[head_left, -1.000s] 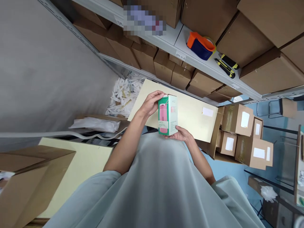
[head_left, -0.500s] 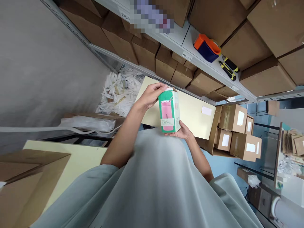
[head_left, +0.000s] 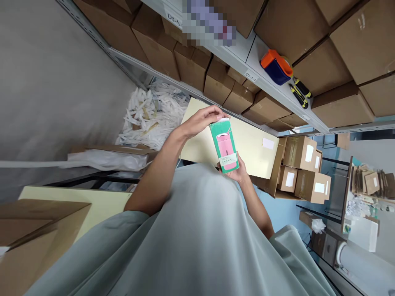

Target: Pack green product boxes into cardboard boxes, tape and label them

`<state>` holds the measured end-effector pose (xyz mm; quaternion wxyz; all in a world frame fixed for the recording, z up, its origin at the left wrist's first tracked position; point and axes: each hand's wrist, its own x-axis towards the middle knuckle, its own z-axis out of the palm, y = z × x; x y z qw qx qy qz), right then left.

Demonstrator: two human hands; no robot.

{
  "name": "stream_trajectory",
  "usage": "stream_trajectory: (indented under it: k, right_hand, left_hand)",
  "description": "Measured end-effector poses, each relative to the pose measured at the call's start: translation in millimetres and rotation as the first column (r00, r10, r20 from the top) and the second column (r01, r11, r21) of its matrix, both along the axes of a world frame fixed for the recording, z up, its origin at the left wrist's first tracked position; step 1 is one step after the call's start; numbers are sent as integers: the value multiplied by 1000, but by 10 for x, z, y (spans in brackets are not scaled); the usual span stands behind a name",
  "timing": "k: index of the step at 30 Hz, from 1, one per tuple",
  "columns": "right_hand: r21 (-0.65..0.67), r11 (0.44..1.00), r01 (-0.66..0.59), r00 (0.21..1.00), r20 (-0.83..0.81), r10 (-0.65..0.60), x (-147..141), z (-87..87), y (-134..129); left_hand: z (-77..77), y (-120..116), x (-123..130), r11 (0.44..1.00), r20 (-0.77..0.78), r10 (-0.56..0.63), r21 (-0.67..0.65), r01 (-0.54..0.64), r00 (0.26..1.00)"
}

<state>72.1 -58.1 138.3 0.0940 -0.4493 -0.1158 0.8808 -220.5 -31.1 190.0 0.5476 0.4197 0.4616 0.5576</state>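
Observation:
A small green box (head_left: pixel 226 146) with a pink bottle pictured on its front is held up in front of me, tilted a little. My left hand (head_left: pixel 210 116) rests at its top end, fingers bent over the upper edge. From below and the right, my right hand (head_left: pixel 238 169) grips the lower end, its fingers partly hidden behind the box. Beneath lies a pale yellow table (head_left: pixel 253 144) with a white label (head_left: pixel 268 143) on it.
Cartons (head_left: pixel 247 98) fill the shelf rack ahead. An orange and blue tape dispenser (head_left: pixel 277 68) and yellow-black cutters (head_left: pixel 298 96) sit on its ledge. White paper strips (head_left: pixel 154 111) are heaped left; labelled cartons (head_left: pixel 299 153) stand right; an open carton (head_left: pixel 40 234) is lower left.
The green box has turned and tilted, so its printed side panel no longer shows. My left hand has shifted right along the top edge. The view has moved slightly.

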Motion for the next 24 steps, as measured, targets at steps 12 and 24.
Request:
stream_trajectory:
  k: [12,24]
  right_hand:
    - [65,997,32,999,22,-34,-349,298,-178]
    - [518,852,-82,965,255,-63,-274,213,-227]
  left_hand:
    - [-39,93,106,970,-202,231,128,-208,952]
    - [-204,88,66,995,-329,8,-92,-41,944]
